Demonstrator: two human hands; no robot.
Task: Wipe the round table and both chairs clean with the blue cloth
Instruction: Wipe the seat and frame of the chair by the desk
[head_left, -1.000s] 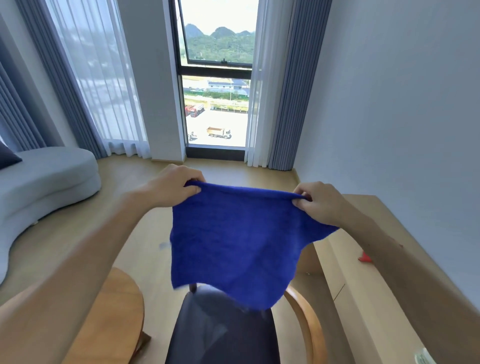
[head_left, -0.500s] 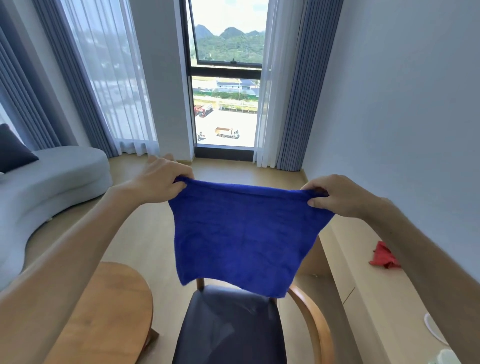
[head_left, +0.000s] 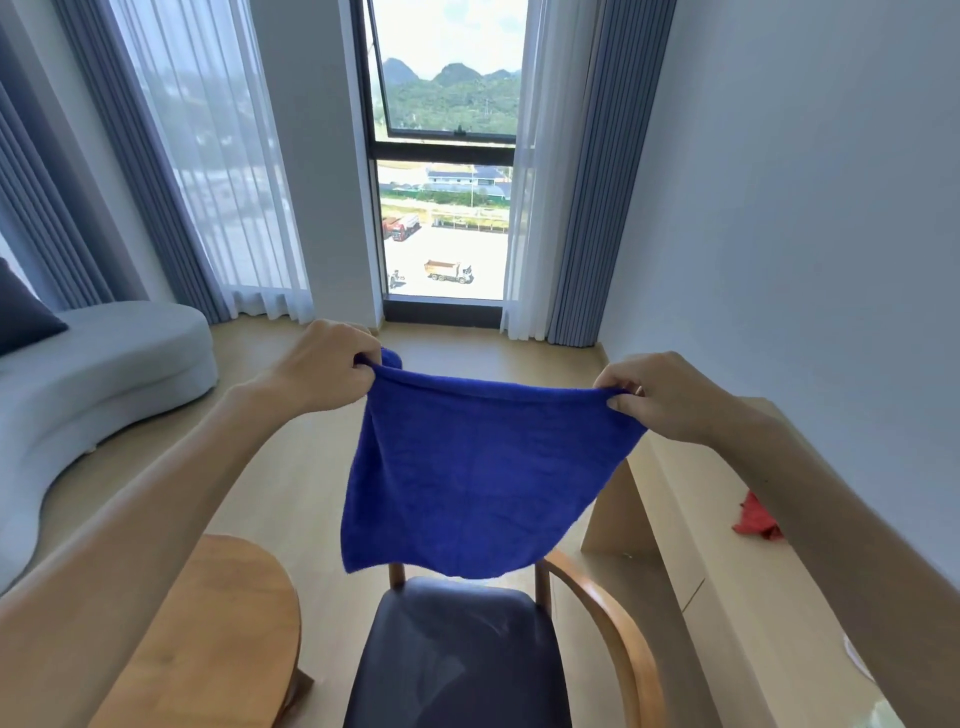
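The left hand (head_left: 322, 369) and right hand (head_left: 655, 397) are pinching the blue cloth (head_left: 483, 478) at its top corners; it is hanging over and hiding part of the chair (head_left: 457, 654) back.

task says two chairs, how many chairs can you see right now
1. The chair with a dark seat stands below the blue cloth, right of the round table. A second chair may be out of view.

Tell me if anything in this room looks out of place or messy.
One thing: a crumpled red cloth lies loose on the light wooden ledge along the right wall, looking left behind. Otherwise the chair and round table stand normally, and the blue cloth hangs unfolded from both hands.
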